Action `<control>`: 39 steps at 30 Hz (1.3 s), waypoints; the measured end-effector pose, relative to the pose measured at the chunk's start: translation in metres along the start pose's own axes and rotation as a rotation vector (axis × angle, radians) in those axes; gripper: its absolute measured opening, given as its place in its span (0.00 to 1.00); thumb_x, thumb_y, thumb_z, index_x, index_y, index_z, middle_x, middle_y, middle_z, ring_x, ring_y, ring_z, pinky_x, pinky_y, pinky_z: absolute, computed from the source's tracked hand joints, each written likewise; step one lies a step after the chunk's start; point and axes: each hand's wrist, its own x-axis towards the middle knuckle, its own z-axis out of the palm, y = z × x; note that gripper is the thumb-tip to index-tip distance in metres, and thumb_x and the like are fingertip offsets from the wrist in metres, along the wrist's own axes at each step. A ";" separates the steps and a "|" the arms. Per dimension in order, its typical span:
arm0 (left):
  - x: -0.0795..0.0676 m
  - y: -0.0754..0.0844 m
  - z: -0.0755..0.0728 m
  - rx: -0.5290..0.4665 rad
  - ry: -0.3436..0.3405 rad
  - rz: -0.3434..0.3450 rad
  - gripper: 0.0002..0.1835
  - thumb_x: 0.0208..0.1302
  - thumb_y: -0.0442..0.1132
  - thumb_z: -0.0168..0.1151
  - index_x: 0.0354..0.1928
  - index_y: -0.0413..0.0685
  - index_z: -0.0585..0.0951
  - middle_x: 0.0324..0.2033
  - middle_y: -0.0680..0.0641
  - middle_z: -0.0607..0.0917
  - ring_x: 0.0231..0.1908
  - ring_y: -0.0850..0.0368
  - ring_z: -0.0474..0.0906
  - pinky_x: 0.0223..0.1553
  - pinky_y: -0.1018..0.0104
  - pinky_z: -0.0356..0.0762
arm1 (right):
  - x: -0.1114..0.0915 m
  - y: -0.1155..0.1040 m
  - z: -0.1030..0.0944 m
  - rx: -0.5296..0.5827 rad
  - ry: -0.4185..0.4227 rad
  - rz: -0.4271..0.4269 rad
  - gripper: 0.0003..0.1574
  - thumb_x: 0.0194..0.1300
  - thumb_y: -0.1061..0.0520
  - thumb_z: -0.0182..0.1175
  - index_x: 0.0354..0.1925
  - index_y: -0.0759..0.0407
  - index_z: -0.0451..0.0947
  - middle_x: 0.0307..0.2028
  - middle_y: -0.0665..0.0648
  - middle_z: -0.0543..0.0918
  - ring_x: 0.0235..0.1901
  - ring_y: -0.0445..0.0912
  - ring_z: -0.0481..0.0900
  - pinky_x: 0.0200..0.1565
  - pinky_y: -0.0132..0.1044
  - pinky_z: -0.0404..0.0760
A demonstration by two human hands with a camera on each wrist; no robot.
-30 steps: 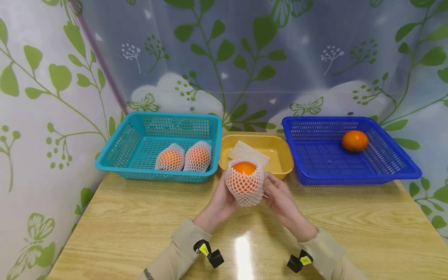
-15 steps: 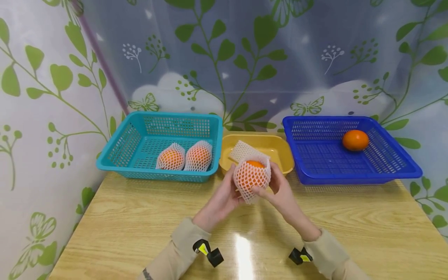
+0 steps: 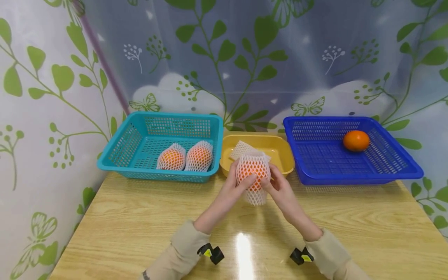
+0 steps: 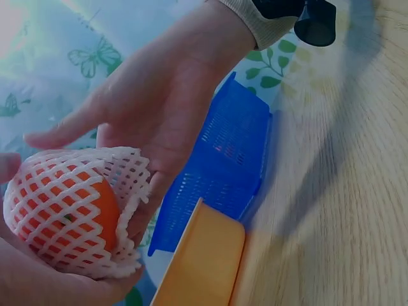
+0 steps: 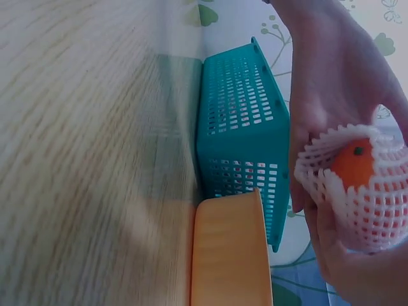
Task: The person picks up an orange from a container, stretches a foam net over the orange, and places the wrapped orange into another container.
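Observation:
In the head view, an orange in a white foam net sleeve is held up over the table's middle. The left hand grips its left side, thumb across the front. From the right side the right hand holds it too, thumb pressed near the lower front. Both wrist views show the far side, where the sleeve gapes and bare peel with a small green stem spot is exposed. Most fingers are hidden behind the fruit in the head view.
A teal basket at left holds two sleeved oranges. The yellow tub behind the hands contains flat white netting. At right, a blue basket has one bare orange. A patterned curtain stands behind.
The sleeved orange has been turned, so its bare opening no longer faces the head camera. Both thumbs have come onto its front, and it has shifted slightly right.

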 end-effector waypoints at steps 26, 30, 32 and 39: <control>0.000 0.015 -0.034 0.235 -0.082 -0.008 0.39 0.66 0.46 0.70 0.75 0.55 0.61 0.61 0.44 0.76 0.57 0.50 0.78 0.55 0.56 0.81 | 0.000 -0.002 -0.003 0.048 -0.105 0.045 0.45 0.71 0.59 0.63 0.78 0.60 0.54 0.72 0.65 0.65 0.63 0.53 0.75 0.57 0.38 0.81; -0.003 0.027 -0.053 0.262 -0.048 0.010 0.42 0.65 0.45 0.71 0.76 0.56 0.59 0.63 0.43 0.75 0.59 0.47 0.77 0.56 0.53 0.81 | 0.001 -0.005 -0.005 0.048 -0.111 -0.043 0.40 0.73 0.61 0.60 0.77 0.60 0.57 0.69 0.66 0.68 0.60 0.52 0.78 0.57 0.40 0.82; -0.004 0.039 -0.067 0.281 0.006 0.010 0.42 0.65 0.46 0.70 0.76 0.56 0.59 0.63 0.43 0.74 0.60 0.46 0.76 0.54 0.52 0.82 | 0.002 -0.008 -0.009 0.040 -0.088 -0.092 0.34 0.75 0.62 0.58 0.74 0.61 0.61 0.66 0.67 0.71 0.58 0.55 0.80 0.55 0.41 0.83; -0.009 0.081 -0.140 0.412 0.232 0.039 0.44 0.67 0.52 0.67 0.78 0.57 0.55 0.65 0.41 0.71 0.62 0.46 0.73 0.55 0.51 0.81 | 0.004 -0.016 -0.031 -0.002 0.038 -0.120 0.20 0.78 0.59 0.54 0.62 0.67 0.74 0.52 0.58 0.84 0.46 0.49 0.85 0.48 0.41 0.86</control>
